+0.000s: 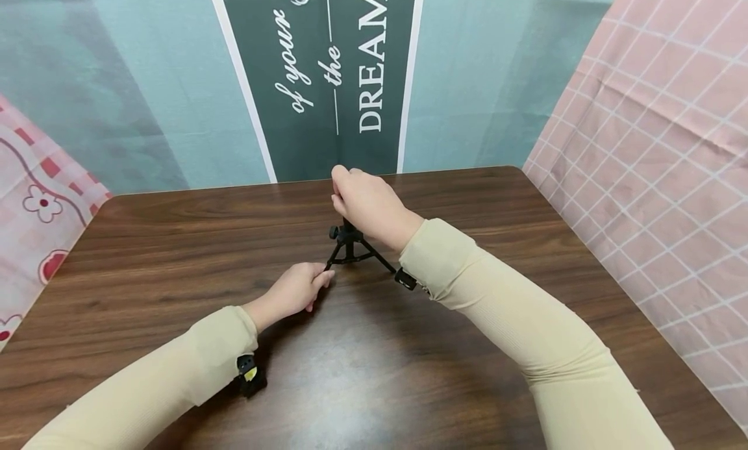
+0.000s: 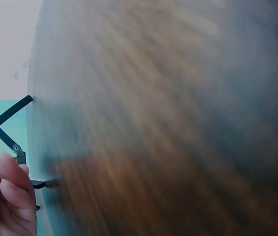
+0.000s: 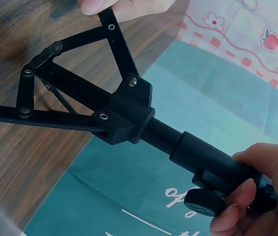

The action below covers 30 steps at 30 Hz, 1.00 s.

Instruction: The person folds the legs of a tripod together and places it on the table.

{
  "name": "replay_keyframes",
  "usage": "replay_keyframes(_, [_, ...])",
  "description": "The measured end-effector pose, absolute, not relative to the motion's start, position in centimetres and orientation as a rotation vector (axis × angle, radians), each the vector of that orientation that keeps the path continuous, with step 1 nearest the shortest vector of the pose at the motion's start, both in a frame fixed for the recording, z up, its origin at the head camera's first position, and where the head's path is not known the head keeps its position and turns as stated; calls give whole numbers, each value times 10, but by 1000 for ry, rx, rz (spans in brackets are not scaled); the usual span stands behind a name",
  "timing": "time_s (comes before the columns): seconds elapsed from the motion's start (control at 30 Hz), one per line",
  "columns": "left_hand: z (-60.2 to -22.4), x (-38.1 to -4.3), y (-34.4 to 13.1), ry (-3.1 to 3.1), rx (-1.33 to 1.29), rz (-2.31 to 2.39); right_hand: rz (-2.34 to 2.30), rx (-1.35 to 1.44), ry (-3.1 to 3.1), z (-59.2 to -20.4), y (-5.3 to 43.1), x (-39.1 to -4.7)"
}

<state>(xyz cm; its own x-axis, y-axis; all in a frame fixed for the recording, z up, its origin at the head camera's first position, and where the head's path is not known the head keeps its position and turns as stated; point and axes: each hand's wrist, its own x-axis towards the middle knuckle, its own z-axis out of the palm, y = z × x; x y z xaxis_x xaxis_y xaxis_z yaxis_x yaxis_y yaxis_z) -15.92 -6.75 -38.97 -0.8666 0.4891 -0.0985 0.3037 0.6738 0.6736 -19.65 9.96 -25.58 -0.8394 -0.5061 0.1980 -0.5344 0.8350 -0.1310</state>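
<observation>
A small black tripod (image 1: 350, 250) stands with its legs spread toward the back middle of the table. My right hand (image 1: 374, 203) grips the top of its center column from above. In the right wrist view the fingers curl round the column's upper end, beside a black knob (image 3: 203, 202). With my left hand (image 1: 298, 287) I pinch one tripod leg near its lower end. Hinged braces (image 3: 41, 59) join the legs to the column. The left wrist view shows the bent fingers (image 2: 18, 189) next to black leg parts (image 2: 11, 112).
The wooden table (image 1: 409, 372) has a glossy dark-brown top. Behind it hangs a teal cloth (image 1: 175, 80) with white lettering. A pink checked cloth (image 1: 672, 145) hangs on the right, a pink floral cloth (image 1: 35, 177) on the left.
</observation>
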Motion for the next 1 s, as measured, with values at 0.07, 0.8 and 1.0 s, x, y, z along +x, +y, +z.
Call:
replay_keyframes(0.07, [-390, -159, -67, 2623, 637, 990, 275, 806, -2866, -255, 100, -196])
replay_keyframes(0.8, [-368, -168, -68, 2498, 483, 995, 264, 806, -2858, -256, 100, -200])
replay_keyframes(1.0, [-371, -165, -59, 1823, -42, 1638, 270, 799, -2861, -256, 100, -201])
